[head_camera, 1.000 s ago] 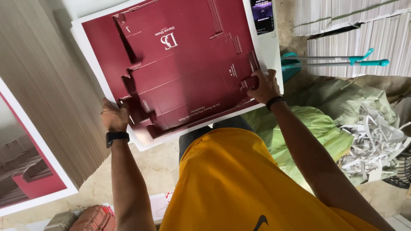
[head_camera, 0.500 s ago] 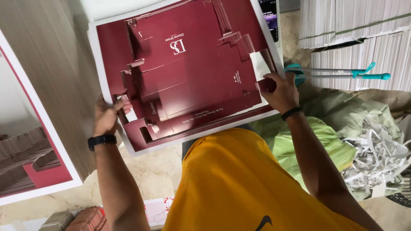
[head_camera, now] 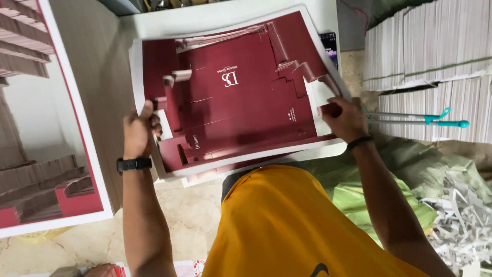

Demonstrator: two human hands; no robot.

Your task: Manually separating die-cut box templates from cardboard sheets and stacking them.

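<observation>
A large die-cut card sheet (head_camera: 241, 97), dark red with a white border and a box outline cut into it, is lifted off a pile of like sheets (head_camera: 256, 166) in front of me. My left hand (head_camera: 137, 131), with a black wristwatch, grips its left edge. My right hand (head_camera: 347, 119), with a dark wristband, pinches a red flap at the sheet's right edge. The sheet tilts up towards me.
Another stack of red and white printed sheets (head_camera: 77, 154) lies on the wooden surface at left. Tall piles of white card (head_camera: 425, 56) stand at right, with teal-tipped rods (head_camera: 420, 122) across them. A green sack (head_camera: 410, 190) and shredded paper scraps (head_camera: 461, 225) lie lower right.
The sheet has come up and nearer. My left hand slid higher along the left edge, and my right hand moved right along the right edge to pinch a flap.
</observation>
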